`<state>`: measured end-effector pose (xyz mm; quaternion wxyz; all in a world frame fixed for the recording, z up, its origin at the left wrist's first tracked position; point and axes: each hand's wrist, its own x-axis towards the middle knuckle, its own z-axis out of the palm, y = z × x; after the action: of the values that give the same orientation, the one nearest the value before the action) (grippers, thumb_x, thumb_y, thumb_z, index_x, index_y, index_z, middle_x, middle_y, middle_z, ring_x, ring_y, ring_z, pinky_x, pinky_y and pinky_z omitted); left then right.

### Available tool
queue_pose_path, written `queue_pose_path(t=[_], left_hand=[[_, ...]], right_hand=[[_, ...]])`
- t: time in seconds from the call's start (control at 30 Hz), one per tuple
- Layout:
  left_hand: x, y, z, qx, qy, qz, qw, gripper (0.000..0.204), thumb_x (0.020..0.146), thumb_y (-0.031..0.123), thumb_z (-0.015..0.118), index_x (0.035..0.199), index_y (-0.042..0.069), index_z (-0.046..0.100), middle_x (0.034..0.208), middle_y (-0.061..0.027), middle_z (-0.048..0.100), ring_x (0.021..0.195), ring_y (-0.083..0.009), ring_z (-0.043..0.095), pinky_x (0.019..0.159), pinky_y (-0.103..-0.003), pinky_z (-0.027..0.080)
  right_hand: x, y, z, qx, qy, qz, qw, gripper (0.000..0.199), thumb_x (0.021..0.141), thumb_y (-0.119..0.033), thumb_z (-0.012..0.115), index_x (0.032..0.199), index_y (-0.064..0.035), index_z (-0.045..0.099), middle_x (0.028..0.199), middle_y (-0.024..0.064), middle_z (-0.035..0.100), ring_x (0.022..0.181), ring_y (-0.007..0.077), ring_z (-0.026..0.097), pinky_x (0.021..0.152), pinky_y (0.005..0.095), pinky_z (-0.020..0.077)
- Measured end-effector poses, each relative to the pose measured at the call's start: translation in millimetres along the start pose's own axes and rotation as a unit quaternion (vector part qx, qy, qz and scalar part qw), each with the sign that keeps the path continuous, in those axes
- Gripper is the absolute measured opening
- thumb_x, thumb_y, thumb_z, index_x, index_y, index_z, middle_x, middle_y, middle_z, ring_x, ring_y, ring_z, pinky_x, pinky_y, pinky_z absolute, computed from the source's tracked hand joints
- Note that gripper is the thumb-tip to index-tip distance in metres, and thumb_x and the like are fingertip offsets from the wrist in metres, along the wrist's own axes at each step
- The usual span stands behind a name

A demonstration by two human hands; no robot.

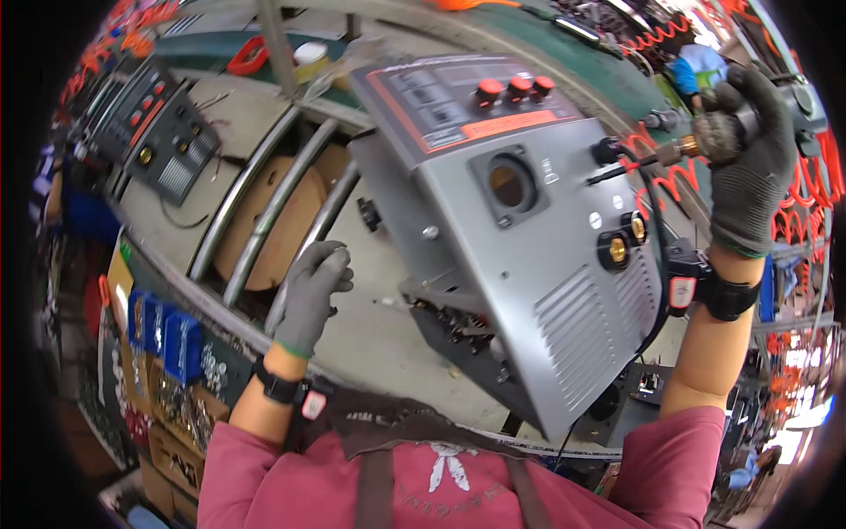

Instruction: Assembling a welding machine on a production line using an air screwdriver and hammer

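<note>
A grey welding machine housing point(493, 238) with red knobs point(520, 91) and brass sockets point(624, 242) stands tilted on the bench before me. Gloved in grey, my right hand point(756, 172) is wrapped round a power screwdriver point(716, 137) to the right of the housing. Its dark bit point(617, 172) points left at the front panel; I cannot tell whether the tip touches. My left hand point(310, 295), also gloved, hovers left of the housing with its fingers curled together. Anything between those fingers is hidden or too small to name.
Metal rollers point(286, 207) run across the bench at left, over a round brown board point(264, 238). Another similar machine point(154, 132) stands farther left. Blue bins point(167, 335) and boxes of small parts point(181, 406) line the near left side. Red coiled hoses point(806, 189) hang at right.
</note>
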<state>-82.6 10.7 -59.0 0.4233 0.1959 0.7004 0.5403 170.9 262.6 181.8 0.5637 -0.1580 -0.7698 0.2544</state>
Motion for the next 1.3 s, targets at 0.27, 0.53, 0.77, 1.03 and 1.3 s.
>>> queue_pose_path(t=[0.27,0.53,0.77,1.03,1.3], left_hand=[[38.8,-190.0,4.7,0.313,-0.112,0.053,0.942,0.043,0.08,0.029,0.069,0.117,0.01,0.059,0.109,-0.0136,0.064,0.091,-0.0267,0.065,0.083,-0.036,0.05],[63.1,-208.8,30.9,0.414,-0.056,0.008,0.909,0.033,0.084,0.031,0.061,0.106,0.007,0.059,0.103,-0.0136,0.067,0.1,-0.0318,0.062,0.086,-0.041,0.049],[111.9,-242.7,16.2,0.38,-0.081,-0.088,0.917,0.037,0.086,0.023,0.052,0.114,-0.001,0.046,0.105,-0.025,0.064,0.097,-0.0375,0.064,0.084,-0.044,0.051],[97.1,-220.0,21.8,0.392,-0.136,-0.055,0.908,0.037,0.076,0.02,0.063,0.107,0.001,0.06,0.096,-0.0207,0.068,0.079,-0.029,0.069,0.075,-0.035,0.055],[73.6,-181.5,33.1,0.613,-0.282,0.053,0.737,0.038,0.071,0.031,0.066,0.097,0.004,0.071,0.105,-0.0182,0.067,0.098,-0.0294,0.065,0.089,-0.036,0.05]], right_hand=[[2.4,-11.2,6.0,0.004,0.007,0.072,0.997,0.027,0.094,-0.017,0.051,0.11,0.0023,0.06,0.092,0.0098,0.063,0.083,0.0194,0.065,0.075,0.0311,0.0556],[-5.7,-109.5,-35.8,0.243,0.081,0.058,0.965,0.025,0.089,-0.02,0.056,0.098,0.0031,0.06,0.083,0.0119,0.061,0.075,0.0212,0.059,0.077,0.0345,0.0508],[-89.8,-167.9,-5.2,0.41,0.085,0.012,0.908,0.024,0.091,-0.012,0.053,0.109,0.0022,0.047,0.089,0.0037,0.044,0.064,0.0078,0.04,0.067,0.0291,0.0385],[-131.0,-184.0,2.2,0.42,0.171,-0.048,0.89,0.029,0.09,-0.015,0.054,0.113,0.0038,0.049,0.085,0.0028,0.044,0.056,0.0065,0.038,0.058,0.0275,0.0389],[-155.4,-198.2,35.5,0.355,0.204,-0.085,0.908,0.024,0.09,-0.013,0.051,0.111,-0.0025,0.047,0.077,0.0008,0.041,0.047,0.0036,0.037,0.047,0.0233,0.035]])
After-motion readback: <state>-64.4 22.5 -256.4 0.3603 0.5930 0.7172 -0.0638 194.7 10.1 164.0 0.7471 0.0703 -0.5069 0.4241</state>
